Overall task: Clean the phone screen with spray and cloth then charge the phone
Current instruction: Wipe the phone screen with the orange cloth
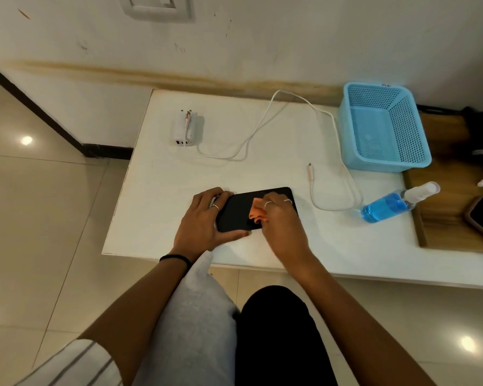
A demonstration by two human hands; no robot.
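The phone point(236, 211) lies flat near the front edge of the white table point(156, 196), screen up.

**Hazards, left to right**
- The charger adapter point(184, 129) lies unplugged on the table with its prongs toward the wall. The wall socket point(155, 6) sits well above it, so the white cable point(258, 132) may pull taut when connected.
- The left hand point(204, 221) grips the phone's left end, fingers curled over both long edges. A loose grip would likely let the smooth glass slide under wiping pressure.
- The right hand point(279, 221) pinches a crumpled orange cloth point(257, 213) against the screen. Residual moisture could reach the port before charging.
- The cable's free connector point(310, 170) lies just right of the phone.
- The spray bottle point(393, 203) lies on its side; its blue liquid may leak.

**Materials**
The bottle is clear plastic. The blue basket point(385, 126) is perforated rigid plastic.
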